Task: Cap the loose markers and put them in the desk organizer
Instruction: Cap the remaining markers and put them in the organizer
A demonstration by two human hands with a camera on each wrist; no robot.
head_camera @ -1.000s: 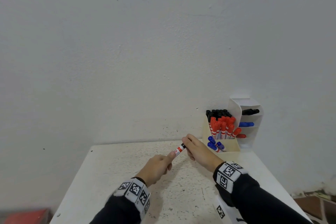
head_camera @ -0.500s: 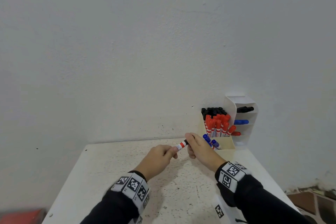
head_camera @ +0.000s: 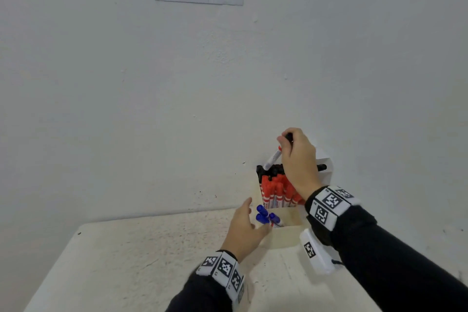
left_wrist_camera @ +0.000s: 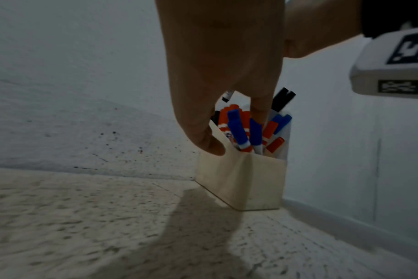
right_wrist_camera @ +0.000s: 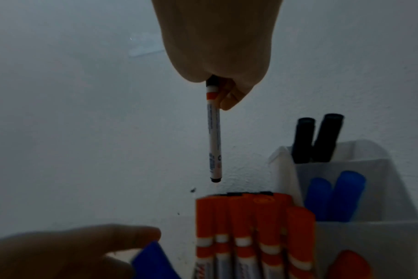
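Two hands work over a speckled table [head_camera: 141,256] set against a white wall [head_camera: 126,83]. At the table's far right corner stands the desk organizer [left_wrist_camera: 241,181], a cream box with a taller white tiered section [right_wrist_camera: 375,190] behind it. Its front compartment holds blue-capped markers [head_camera: 264,216]; the one behind holds a dense upright row of red-capped markers [right_wrist_camera: 246,226] with black-capped ones at the back; the white tiers hold two black [right_wrist_camera: 317,139] and two blue markers [right_wrist_camera: 334,196]. The right hand [head_camera: 298,159], raised above the organizer, pinches a capped marker [right_wrist_camera: 214,132] at its black-capped top, so the white barrel hangs below the fingertips, its lower end just above the red caps. The left hand [head_camera: 244,230] is relaxed with fingers spread, holding nothing, its fingertips at the organizer's front left rim beside the blue caps.
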